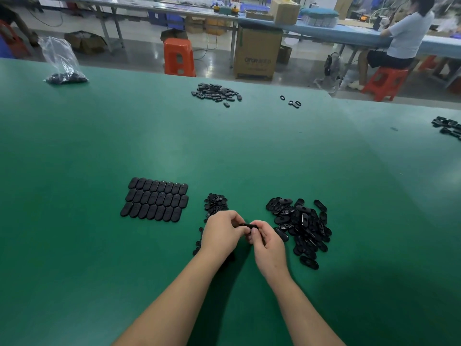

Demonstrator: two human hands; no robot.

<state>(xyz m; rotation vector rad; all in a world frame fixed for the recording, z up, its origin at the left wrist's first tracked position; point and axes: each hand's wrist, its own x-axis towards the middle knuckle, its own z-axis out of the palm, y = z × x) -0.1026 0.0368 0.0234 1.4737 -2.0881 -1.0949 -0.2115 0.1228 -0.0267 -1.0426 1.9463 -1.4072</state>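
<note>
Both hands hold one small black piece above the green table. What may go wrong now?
1. The black piece, pinched between left hand and right hand, may slip and get lost in the loose shell pile beside it.
2. The left hand sits over the small round parts and may scatter them.

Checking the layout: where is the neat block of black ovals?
In the head view, the block lies on the green table, up and left of the left hand, with the small-parts pile just to its right.
</note>
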